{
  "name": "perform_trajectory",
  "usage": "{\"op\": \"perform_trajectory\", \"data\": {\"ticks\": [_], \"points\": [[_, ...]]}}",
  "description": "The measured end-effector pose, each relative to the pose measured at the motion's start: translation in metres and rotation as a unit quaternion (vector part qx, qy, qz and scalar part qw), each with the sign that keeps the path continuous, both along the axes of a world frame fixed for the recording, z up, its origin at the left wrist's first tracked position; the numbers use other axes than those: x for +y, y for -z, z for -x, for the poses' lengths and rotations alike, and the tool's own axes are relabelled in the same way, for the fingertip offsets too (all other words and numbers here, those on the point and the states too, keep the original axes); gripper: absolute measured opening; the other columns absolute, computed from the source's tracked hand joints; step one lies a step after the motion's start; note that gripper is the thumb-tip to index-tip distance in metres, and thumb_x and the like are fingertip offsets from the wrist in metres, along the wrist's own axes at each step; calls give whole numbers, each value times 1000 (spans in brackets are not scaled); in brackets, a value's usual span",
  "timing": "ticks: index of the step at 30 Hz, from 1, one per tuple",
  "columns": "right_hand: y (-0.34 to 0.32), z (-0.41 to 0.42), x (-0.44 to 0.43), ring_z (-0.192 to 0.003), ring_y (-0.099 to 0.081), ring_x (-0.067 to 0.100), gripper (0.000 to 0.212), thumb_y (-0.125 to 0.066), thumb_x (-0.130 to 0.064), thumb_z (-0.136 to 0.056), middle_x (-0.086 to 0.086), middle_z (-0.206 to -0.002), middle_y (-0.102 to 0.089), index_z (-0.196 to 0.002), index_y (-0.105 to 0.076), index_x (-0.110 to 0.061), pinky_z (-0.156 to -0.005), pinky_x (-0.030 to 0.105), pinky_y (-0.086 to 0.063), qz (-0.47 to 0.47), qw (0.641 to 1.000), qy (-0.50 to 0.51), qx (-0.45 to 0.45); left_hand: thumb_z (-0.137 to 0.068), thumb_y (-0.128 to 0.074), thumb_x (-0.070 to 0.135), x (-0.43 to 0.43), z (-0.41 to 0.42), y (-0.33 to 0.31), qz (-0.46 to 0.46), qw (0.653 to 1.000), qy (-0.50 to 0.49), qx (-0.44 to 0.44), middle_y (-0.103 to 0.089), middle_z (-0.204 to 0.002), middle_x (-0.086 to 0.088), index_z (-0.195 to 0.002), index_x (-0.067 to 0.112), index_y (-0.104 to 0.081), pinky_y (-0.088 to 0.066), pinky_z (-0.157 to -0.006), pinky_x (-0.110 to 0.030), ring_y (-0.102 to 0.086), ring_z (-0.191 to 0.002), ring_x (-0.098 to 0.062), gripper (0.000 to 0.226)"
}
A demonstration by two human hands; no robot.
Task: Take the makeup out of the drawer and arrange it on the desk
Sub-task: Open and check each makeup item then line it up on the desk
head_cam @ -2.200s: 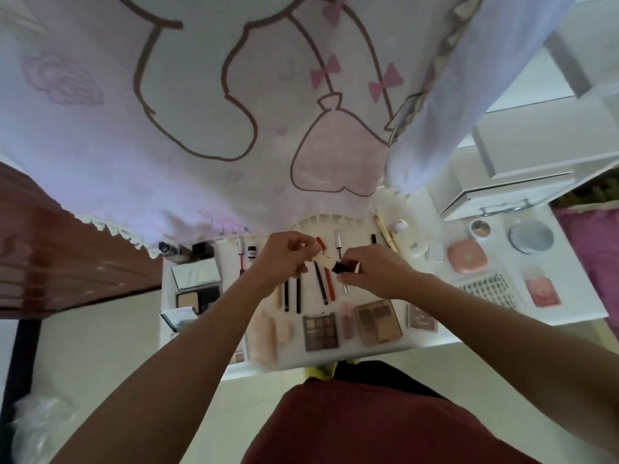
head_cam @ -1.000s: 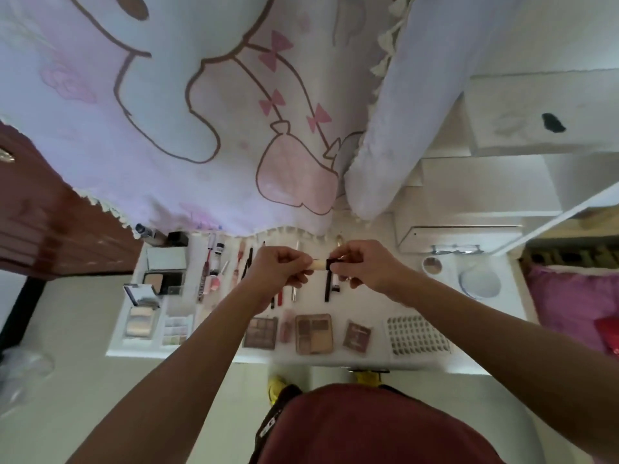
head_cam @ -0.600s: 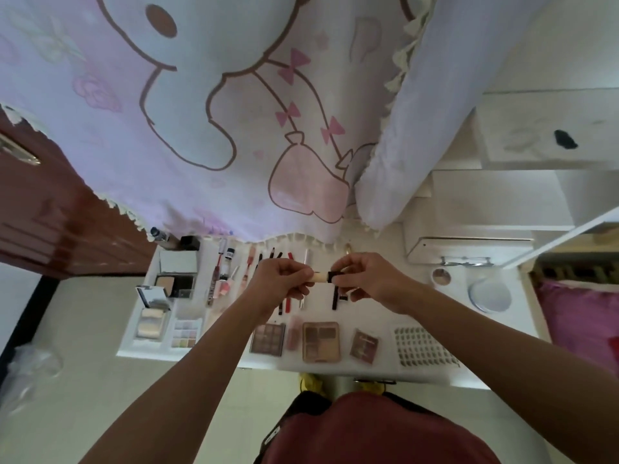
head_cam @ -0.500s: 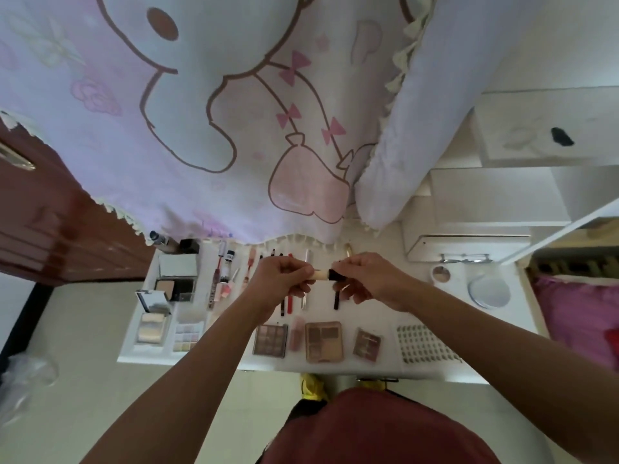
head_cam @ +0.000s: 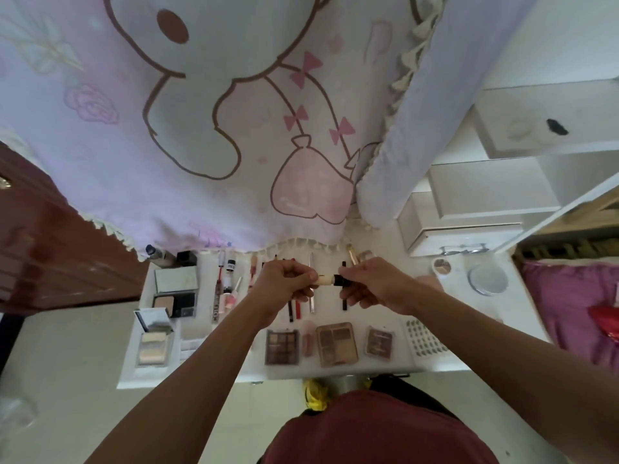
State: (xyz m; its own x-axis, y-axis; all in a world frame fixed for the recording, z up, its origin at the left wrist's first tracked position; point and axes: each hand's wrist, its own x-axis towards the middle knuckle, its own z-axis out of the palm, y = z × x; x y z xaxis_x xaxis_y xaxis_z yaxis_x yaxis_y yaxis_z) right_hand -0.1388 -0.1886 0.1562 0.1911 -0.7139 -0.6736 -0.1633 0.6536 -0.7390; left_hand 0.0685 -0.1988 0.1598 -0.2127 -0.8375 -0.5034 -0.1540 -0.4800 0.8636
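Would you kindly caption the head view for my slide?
Left hand and right hand hold a cream-and-black makeup stick above the palette-lined desk.

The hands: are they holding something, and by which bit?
One small makeup stick. The left hand pinches its cream end, the right hand its black end.

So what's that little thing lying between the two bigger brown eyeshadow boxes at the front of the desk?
A small pinkish tube lies between the dark palette and the tan palette. The head view shows it.
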Motion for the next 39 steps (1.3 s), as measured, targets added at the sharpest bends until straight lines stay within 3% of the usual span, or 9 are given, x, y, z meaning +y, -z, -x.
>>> {"op": "perform_trajectory", "data": {"ticks": [4, 13, 16, 20, 25, 29, 32, 36, 39], "points": [[1, -3, -3, -69, -65, 15, 12, -68, -10, -91, 11, -84, -72, -100, -70, -4, -57, 22, -48, 30, 999, 29, -15, -84, -70, 3, -4, -5, 4, 0, 1000, 6, -3, -72, -78, -13, -87, 1, -69, -55, -58, -24, -65, -61, -17, 4], [6, 3, -9, -70, -62, 14, 14, -65, -1, -88, 6, -81, -67, -98, -71, -9, -56, 22, -48, 31, 998, 58, 9, -74, -79, 4, 0, -4, 26, -7, 996, 64, -55, -70, -78, -17, -86, -2, -65, -55, -72, -36, -65, -69, -22, 19], [12, 10, -17, -68, -62, 13, 16, -65, -2, -88, 8, -85, -67, -101, -72, -9, -54, 22, -48, 26, 998, 50, 29, -73, -80, 4, 1, 2, 34, -17, 996, 56, -64, -67, -79, -20, -93, -3, -65, -52, -65, -30, -62, -66, -18, 26], [27, 17, -30, -68, -62, 13, 17, -66, -6, -88, 9, -86, -69, -100, -73, -14, -55, 24, -47, 25, 997, 30, 65, -72, -81, 4, 0, 13, 44, -27, 994, 52, -90, -66, -77, -8, -97, 2, -68, -47, -55, -14, -60, -62, -7, 27], [43, 17, -59, -68, -63, 18, 18, -70, -7, -85, 15, -86, -69, -102, -70, -14, -51, 25, -45, 26, 994, -21, 107, -71, -84, 12, -2, 29, 65, -19, 987, 45, -151, -67, -79, -4, -94, 13, -69, -56, -79, -28, -64, -76, -15, 27], [62, 11, -89, -66, -65, 19, 18, -73, -5, -81, 11, -84, -69, -96, -66, -10, -58, 32, -52, 27, 988, -71, 137, -76, -80, 15, -11, 43, 83, -19, 976, 25, -213, -64, -81, 3, -101, 10, -69, -44, -65, -10, -61, -77, -10, 28], [80, 5, -109, -62, -65, 14, 10, -75, -8, -81, 6, -77, -69, -86, -67, -10, -59, 31, -52, 24, 979, -112, 169, -80, -77, 15, -16, 52, 98, -23, 967, 6, -255, -63, -88, 2, -108, 8, -68, -39, -63, -6, -59, -80, -9, 31], [107, -4, -132, -61, -68, 14, 10, -76, -13, -80, 7, -80, -73, -73, -69, -11, -55, 26, -53, 41, 961, -172, 211, -82, -72, 16, -21, 62, 116, -17, 946, -8, -323, -70, -98, -4, -113, 7, -67, -49, -75, -20, -61, -84, -12, 33], [127, -11, -143, -59, -69, 15, 10, -76, -14, -77, 9, -83, -74, -78, -71, -5, -70, 33, -58, 46, 952, -200, 228, -83, -68, 15, -25, 68, 126, -24, 931, -7, -364, -70, -97, -7, -111, 7, -68, -54, -82, -32, -64, -88, -19, 29]]}}
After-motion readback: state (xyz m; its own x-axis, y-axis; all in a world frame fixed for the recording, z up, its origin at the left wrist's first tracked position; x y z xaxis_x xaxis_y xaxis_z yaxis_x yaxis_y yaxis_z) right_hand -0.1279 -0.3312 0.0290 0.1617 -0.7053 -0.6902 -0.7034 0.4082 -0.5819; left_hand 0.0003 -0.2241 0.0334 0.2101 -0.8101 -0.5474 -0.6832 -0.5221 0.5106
